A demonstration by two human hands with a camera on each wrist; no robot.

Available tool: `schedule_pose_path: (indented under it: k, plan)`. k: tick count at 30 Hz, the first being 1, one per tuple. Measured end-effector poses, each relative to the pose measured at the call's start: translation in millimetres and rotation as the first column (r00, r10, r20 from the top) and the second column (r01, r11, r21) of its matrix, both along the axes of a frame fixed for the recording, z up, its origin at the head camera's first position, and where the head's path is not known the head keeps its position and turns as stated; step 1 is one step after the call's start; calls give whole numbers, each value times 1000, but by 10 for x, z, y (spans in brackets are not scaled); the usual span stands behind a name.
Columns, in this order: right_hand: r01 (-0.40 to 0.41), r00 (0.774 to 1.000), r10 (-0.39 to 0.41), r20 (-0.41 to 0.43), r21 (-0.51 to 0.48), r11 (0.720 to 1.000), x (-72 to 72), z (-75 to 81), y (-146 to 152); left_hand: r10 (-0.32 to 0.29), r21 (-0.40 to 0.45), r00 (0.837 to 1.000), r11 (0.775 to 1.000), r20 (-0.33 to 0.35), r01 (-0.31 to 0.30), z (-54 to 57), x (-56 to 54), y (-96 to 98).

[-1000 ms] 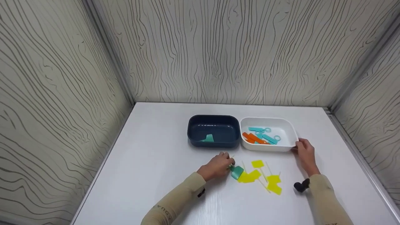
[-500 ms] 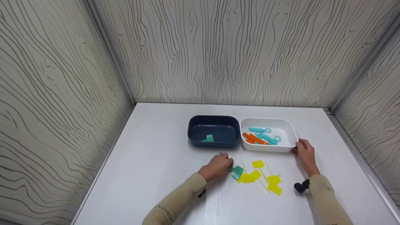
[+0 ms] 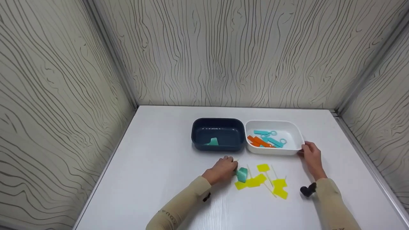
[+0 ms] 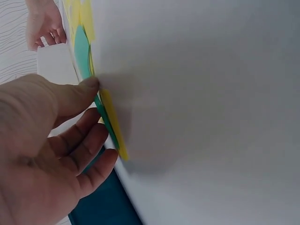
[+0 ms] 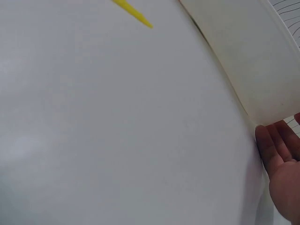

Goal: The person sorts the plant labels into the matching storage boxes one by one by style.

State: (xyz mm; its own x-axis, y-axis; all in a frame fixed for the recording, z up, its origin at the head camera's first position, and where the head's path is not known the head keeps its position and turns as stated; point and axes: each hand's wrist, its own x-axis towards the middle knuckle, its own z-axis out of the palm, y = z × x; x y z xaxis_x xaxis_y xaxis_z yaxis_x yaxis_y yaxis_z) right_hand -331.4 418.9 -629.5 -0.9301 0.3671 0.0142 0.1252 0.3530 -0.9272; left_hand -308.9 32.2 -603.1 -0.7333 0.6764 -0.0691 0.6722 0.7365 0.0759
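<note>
My left hand point(image 3: 223, 169) pinches a flat green paddle-shaped piece point(image 3: 242, 175) by its narrow end, low over the table. In the left wrist view, the thumb lies on the near side of the green piece point(image 4: 82, 51), and a yellow strip point(image 4: 114, 124) runs alongside it under the fingers. Small yellow flag-shaped pieces point(image 3: 257, 180) on thin sticks lie to the right, partly beneath the green blade. My right hand point(image 3: 312, 158) holds the front right corner of a white bin point(image 3: 274, 151). In the right wrist view its fingers point(image 5: 267, 145) are at that corner.
A dark blue bin point(image 3: 219, 148) stands against the left side of the white one, with a green piece point(image 3: 213, 141) inside. The white bin contains orange strips point(image 3: 262, 141) and light blue ringed tags point(image 3: 274, 142). Patterned panels point(image 3: 223, 54) enclose the white table point(image 3: 153, 153).
The green blade has tilted to a steeper angle. A yellow flag-shaped piece beneath it has shifted left with my left hand's small leftward movement. My right hand stays at the white bin.
</note>
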Motion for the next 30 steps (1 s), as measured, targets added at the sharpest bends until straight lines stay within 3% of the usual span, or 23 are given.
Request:
schedule_pose_path:
  k: [9, 19, 30]
  plan:
    - [-4, 1000, 4, 29, -5, 1000, -22, 9, -17, 56, 49, 988, 997, 147, -64, 25, -41, -56]
    - [-6, 998, 5, 63, 19, 1000, -16, 13, -14, -34, 191, 984, 982, 175, 0, 52, -90, -172]
    - [17, 1000, -16, 25, -12, 1000, -15, 9, -11, 1, 274, 991, 961, 137, -39, 184, -154, -257]
